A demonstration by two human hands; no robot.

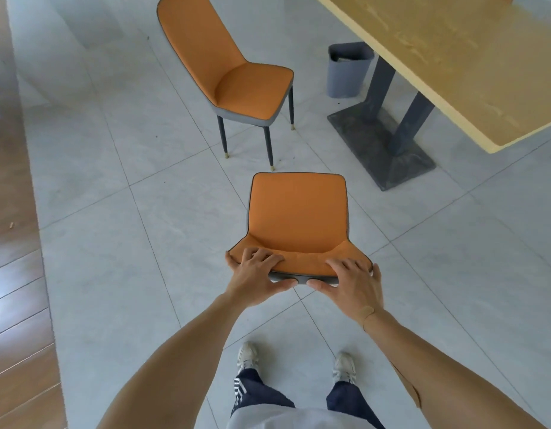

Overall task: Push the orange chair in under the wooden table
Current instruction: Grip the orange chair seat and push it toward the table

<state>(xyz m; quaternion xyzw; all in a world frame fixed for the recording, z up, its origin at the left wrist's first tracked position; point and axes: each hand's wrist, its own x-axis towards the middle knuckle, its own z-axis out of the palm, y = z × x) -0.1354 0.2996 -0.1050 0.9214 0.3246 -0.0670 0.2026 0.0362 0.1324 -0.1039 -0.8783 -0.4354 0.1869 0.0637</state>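
Observation:
An orange chair [299, 212] with a grey-edged back stands right in front of me on the tiled floor, seen from above. My left hand [255, 270] grips the left end of its backrest top, fingers over the front and thumb behind. My right hand [348, 280] grips the right end the same way. The wooden table [447, 57] with a pale top stands at the upper right, on a dark grey pedestal base [382, 140]. The chair's seat is well short of the table's edge, to the left of the base.
A second orange chair [234, 75] stands ahead, slightly left, facing the table. A grey waste bin [347, 69] sits on the floor beside the table leg. Wooden flooring [11, 243] runs along the left. My feet are below the chair.

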